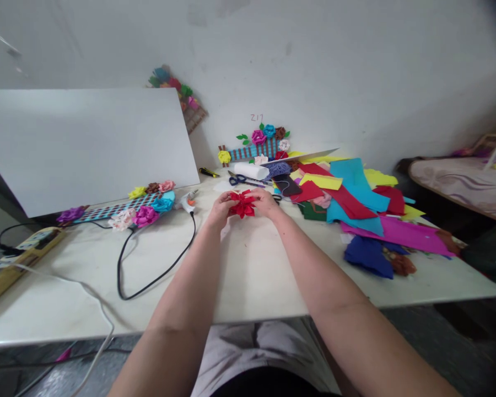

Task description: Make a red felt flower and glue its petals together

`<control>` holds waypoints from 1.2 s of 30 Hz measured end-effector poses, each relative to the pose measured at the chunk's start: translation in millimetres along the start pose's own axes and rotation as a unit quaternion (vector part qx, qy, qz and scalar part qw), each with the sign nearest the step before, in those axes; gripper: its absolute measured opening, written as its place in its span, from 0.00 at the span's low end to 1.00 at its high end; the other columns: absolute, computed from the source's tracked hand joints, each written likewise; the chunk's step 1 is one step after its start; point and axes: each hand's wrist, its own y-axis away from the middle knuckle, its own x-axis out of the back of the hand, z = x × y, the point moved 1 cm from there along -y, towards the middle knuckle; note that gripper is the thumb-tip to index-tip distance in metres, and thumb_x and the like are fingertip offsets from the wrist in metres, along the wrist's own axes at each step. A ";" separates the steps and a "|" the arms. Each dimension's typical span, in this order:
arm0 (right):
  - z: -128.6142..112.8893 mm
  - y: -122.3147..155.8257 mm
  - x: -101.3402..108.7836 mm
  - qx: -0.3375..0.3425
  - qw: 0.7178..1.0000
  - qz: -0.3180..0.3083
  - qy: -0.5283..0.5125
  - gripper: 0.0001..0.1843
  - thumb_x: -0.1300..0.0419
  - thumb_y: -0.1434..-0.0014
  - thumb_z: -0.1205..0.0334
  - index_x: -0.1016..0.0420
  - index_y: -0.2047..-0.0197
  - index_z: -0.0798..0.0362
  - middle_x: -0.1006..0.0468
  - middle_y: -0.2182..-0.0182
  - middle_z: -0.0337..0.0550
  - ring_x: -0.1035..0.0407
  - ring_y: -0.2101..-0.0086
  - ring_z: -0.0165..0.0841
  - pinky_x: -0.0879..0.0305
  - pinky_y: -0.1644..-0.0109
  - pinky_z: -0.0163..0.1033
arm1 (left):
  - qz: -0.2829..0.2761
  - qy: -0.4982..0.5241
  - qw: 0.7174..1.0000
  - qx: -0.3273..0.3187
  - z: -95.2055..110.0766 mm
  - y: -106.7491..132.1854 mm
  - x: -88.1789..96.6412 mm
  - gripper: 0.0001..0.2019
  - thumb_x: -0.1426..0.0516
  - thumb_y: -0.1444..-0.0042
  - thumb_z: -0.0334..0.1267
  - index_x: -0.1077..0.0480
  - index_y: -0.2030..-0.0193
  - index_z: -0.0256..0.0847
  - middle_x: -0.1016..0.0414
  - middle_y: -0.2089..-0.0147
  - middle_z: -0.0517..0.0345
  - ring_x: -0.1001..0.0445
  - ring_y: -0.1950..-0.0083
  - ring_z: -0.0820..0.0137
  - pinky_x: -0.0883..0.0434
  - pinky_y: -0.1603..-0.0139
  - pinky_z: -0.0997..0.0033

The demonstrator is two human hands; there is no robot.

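Note:
A red paper flower (pixel 242 204) with pointed petals is held between both hands above the white table. My left hand (pixel 222 208) grips its left side, fingers closed on the petals. From the other side my right hand (pixel 265 204) is closed on the flower's right edge. Some fingertips are hidden by the petals. Just beyond the hands lie dark-handled scissors (pixel 237 180) and a roll of white paper (pixel 251 171). To the left, a glue gun (pixel 187 202) rests on the table with its black cord looping toward me.
Colored paper sheets (pixel 347 187) are heaped at the right. A flower-decorated strip (pixel 119 208) lies at left, near a power strip (pixel 25 259). Another decorated piece (pixel 254 150) leans on the wall beside a utility knife (pixel 209 172). A white board (pixel 86 149) stands at back left.

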 end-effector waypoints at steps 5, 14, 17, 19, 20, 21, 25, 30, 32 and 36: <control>-0.7 0.5 0.6 0.002 1.000 -0.010 0.013 0.10 0.40 0.52 0.70 0.17 0.69 0.52 0.22 0.63 0.44 0.28 0.59 0.34 0.34 0.49 0.39 | -0.005 0.004 1.000 0.022 -3.3 -1.5 0.2 0.13 0.37 0.61 0.32 0.32 0.66 0.38 0.26 0.70 0.58 0.26 0.71 0.69 0.27 0.71 0.69; -4.4 2.0 -5.7 -0.009 1.000 -0.016 0.011 0.10 0.40 0.51 0.70 0.17 0.68 0.53 0.23 0.62 0.45 0.28 0.59 0.34 0.33 0.50 0.40 | 0.016 0.023 0.999 0.043 -8.8 -3.2 -1.6 0.13 0.35 0.62 0.30 0.33 0.68 0.39 0.28 0.75 0.61 0.29 0.76 0.73 0.32 0.76 0.75; -2.6 1.2 -7.8 -0.015 1.000 -0.015 0.018 0.10 0.39 0.52 0.70 0.17 0.68 0.52 0.23 0.61 0.44 0.28 0.59 0.34 0.33 0.50 0.39 | 0.017 0.026 0.999 0.043 -7.6 -2.9 -2.5 0.13 0.34 0.62 0.29 0.33 0.70 0.38 0.29 0.77 0.62 0.31 0.78 0.75 0.34 0.77 0.76; -0.2 1.0 -8.9 -0.018 0.999 -0.012 0.024 0.10 0.38 0.52 0.70 0.17 0.68 0.51 0.23 0.61 0.43 0.28 0.59 0.34 0.33 0.51 0.39 | 0.019 0.026 0.998 0.049 -6.2 -2.4 -3.4 0.13 0.33 0.62 0.29 0.33 0.71 0.38 0.29 0.77 0.62 0.32 0.78 0.75 0.35 0.77 0.76; 1.0 1.0 -9.4 -0.018 0.999 -0.011 0.027 0.10 0.38 0.52 0.69 0.17 0.68 0.51 0.23 0.61 0.43 0.29 0.60 0.34 0.32 0.51 0.39 | 0.021 0.024 0.998 0.054 -5.7 -2.3 -3.7 0.13 0.33 0.62 0.29 0.33 0.72 0.38 0.29 0.78 0.62 0.32 0.78 0.75 0.36 0.77 0.76; 2.0 1.0 -9.7 -0.017 0.999 -0.009 0.032 0.10 0.38 0.52 0.69 0.17 0.68 0.51 0.23 0.61 0.43 0.29 0.60 0.34 0.32 0.51 0.39 | 0.025 0.023 0.998 0.061 -5.4 -2.3 -3.8 0.13 0.33 0.62 0.29 0.34 0.72 0.37 0.29 0.78 0.62 0.32 0.79 0.75 0.36 0.77 0.76; 2.7 1.7 -10.2 -0.008 0.998 -0.007 0.060 0.10 0.39 0.51 0.69 0.17 0.67 0.49 0.24 0.60 0.43 0.29 0.59 0.34 0.32 0.52 0.39 | 0.025 0.022 0.997 0.076 -7.0 -4.3 -3.5 0.11 0.34 0.62 0.28 0.32 0.73 0.36 0.29 0.79 0.60 0.32 0.79 0.74 0.36 0.77 0.74; -1.2 2.2 -10.1 -0.015 0.994 -0.016 0.103 0.13 0.42 0.49 0.70 0.17 0.65 0.50 0.24 0.58 0.44 0.30 0.57 0.36 0.33 0.48 0.42 | 0.033 0.049 0.996 0.068 -10.4 -6.7 -2.2 0.07 0.38 0.61 0.24 0.31 0.74 0.36 0.27 0.77 0.58 0.30 0.76 0.73 0.34 0.75 0.75; -2.0 2.1 -10.2 -0.013 0.994 -0.017 0.105 0.13 0.42 0.49 0.70 0.17 0.65 0.51 0.24 0.58 0.44 0.30 0.57 0.36 0.33 0.47 0.42 | 0.035 0.054 0.996 0.068 -10.5 -7.1 -2.3 0.06 0.40 0.61 0.25 0.30 0.74 0.37 0.27 0.77 0.58 0.30 0.76 0.73 0.34 0.75 0.75; -2.4 1.8 -9.9 -0.008 0.996 -0.009 0.091 0.12 0.42 0.48 0.69 0.17 0.65 0.49 0.24 0.59 0.44 0.30 0.57 0.36 0.34 0.47 0.44 | 0.049 0.073 0.993 0.083 -9.0 -7.9 -4.1 0.05 0.42 0.59 0.25 0.31 0.73 0.37 0.27 0.76 0.57 0.30 0.75 0.72 0.33 0.75 0.74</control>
